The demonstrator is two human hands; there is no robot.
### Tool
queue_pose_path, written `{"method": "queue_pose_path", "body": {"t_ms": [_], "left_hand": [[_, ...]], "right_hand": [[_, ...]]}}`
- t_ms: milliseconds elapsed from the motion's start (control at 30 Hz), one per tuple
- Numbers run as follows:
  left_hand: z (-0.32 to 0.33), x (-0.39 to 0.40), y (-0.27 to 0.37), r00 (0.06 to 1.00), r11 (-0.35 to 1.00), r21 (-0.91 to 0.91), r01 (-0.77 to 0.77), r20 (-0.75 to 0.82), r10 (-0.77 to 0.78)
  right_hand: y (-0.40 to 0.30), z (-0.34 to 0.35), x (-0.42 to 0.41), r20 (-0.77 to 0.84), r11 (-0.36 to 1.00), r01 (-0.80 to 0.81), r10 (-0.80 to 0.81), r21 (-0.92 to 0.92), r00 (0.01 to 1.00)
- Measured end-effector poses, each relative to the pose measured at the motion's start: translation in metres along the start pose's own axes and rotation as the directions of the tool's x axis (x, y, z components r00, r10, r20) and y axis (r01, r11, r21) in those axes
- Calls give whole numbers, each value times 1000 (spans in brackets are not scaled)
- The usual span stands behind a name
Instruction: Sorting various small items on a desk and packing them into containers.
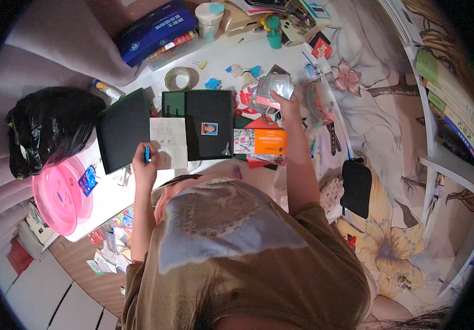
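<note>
My left hand (pixel 146 162) is closed around a small blue object (pixel 147 153), too small to name surely. Beside it, a creased sheet of paper (pixel 170 154) with a pencil drawing overlaps a shallow black box (pixel 210 103). Inside the box lie a small portrait photo (pixel 209 129) and a small grey piece (pixel 225 149). A black lid or panel (pixel 123 132) leans to the left of the paper. With thumb extended, my right hand (pixel 289 108) grips a clear plastic sleeve (pixel 280 84) above a pile. Below that hand lies an orange printed card or packet (pixel 270 141).
A black plastic bag (pixel 51 128) and pink plastic basins (pixel 55 198) occupy the left. Tape (pixel 177 78), a blue box (pixel 158 31), a white cup (pixel 209 18) and a cactus ornament (pixel 274 33) stand farther back. A black pouch (pixel 356 185) hangs at right.
</note>
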State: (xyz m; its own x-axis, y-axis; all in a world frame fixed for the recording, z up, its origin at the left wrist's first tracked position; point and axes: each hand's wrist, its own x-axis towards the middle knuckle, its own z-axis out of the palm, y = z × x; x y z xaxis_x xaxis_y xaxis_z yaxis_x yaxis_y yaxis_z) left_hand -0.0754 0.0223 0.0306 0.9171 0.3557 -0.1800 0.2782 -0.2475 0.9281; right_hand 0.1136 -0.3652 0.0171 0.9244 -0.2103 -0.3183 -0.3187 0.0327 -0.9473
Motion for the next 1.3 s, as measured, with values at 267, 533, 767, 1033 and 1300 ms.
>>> {"method": "queue_pose_path", "body": {"t_ms": [267, 533, 767, 1033, 1300], "left_hand": [[51, 23, 15, 833, 584, 649, -488, 145, 534], [137, 61, 19, 672, 565, 423, -708, 651, 354], [147, 87, -47, 617, 587, 293, -755, 620, 485], [153, 84, -53, 652, 624, 314, -716, 620, 436], [140, 68, 16, 783, 773, 335, -539, 538, 313]], "right_hand": [[-19, 4, -52, 460, 704, -363, 58, 611, 886], [-14, -11, -74, 522, 728, -200, -246, 656, 817], [-141, 1, -143, 631, 231, 970, -743, -74, 225], [-148, 10, -165, 556, -70, 970, -828, -233, 74], [-98, -5, -124, 242, 603, 586, -557, -541, 795]]}}
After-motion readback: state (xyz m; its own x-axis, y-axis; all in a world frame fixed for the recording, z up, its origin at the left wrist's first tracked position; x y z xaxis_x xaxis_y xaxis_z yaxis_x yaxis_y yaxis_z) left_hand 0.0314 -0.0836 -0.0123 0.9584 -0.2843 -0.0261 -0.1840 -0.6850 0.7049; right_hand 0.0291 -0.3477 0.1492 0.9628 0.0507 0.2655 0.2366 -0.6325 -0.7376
